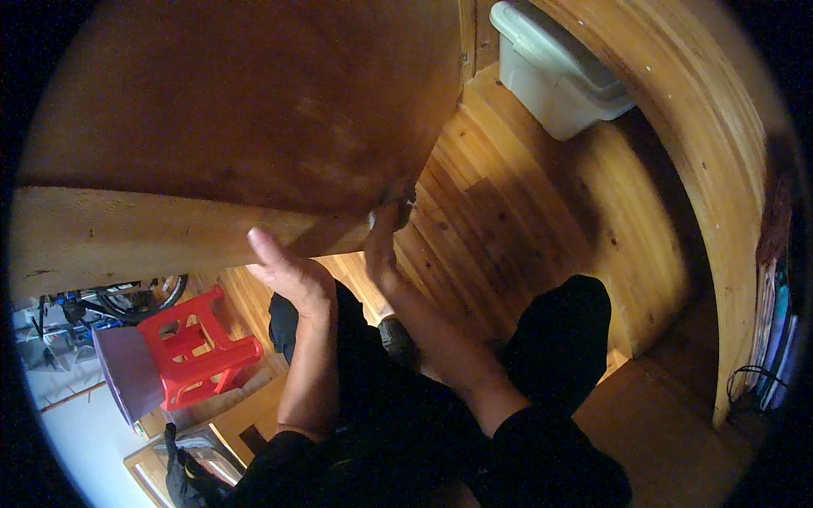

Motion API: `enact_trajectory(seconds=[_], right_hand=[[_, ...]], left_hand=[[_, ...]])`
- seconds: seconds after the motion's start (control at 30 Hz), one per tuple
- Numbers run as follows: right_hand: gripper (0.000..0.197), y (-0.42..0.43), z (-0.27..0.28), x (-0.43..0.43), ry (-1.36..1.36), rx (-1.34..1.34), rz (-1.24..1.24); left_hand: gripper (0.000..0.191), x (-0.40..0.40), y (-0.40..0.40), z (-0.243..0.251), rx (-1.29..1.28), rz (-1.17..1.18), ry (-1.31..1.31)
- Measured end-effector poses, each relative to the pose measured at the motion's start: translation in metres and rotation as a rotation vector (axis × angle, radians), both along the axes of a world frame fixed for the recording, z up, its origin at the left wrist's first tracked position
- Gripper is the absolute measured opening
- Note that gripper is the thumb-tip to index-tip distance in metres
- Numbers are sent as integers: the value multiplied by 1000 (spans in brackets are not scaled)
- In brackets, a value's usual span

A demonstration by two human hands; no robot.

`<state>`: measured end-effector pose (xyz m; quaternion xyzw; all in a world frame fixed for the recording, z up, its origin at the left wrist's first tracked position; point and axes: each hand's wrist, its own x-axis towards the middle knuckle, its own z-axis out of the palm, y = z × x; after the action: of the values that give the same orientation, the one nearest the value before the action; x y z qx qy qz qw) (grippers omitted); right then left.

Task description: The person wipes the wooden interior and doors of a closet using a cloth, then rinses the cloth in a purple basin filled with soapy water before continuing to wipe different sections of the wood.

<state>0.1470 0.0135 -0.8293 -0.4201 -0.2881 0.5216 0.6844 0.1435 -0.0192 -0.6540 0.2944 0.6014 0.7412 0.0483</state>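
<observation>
A large brown wooden panel (254,95) with a paler, thick wooden edge (146,225) stands in front of me, possibly a door. My left hand (292,279) is at the lower border of that edge, thumb raised in front of the pale wood. Its other fingers are mostly hidden, so their grip cannot be made out. Farther along, my right hand (383,238) reaches to the panel's near corner. Shade and blur cover its fingers. A small dark piece (405,206) shows beside them; whether I hold it is unclear.
A lidded pale plastic bin (546,82) stands on the plank floor (495,209). A curved-looking wooden board (711,159) borders the right, with books or folders (775,343) beyond. To the left are a red plastic stool (203,349), a purple basin (130,374) and a bicycle (127,301).
</observation>
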Motion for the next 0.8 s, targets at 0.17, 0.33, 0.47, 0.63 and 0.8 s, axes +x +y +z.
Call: enact_trajectory(seconds=[0.17, 0.33, 0.47, 0.63, 0.8], right_hand=[[60, -16, 126, 5, -210, 363, 245], [60, 5, 172, 28, -501, 714, 260], [44, 18, 95, 7, -521, 351, 62], [40, 21, -21, -1, -394, -46, 161], [36, 30, -99, 13, -323, -420, 384]], left_hand=[[76, -41, -7, -17, 204, -76, -178], [71, -45, -6, 1, 249, -112, -419], [71, -32, -3, 9, 267, -162, -382], [66, -39, -3, 11, 209, -38, -205], [60, -42, 5, 6, 273, -99, -263]])
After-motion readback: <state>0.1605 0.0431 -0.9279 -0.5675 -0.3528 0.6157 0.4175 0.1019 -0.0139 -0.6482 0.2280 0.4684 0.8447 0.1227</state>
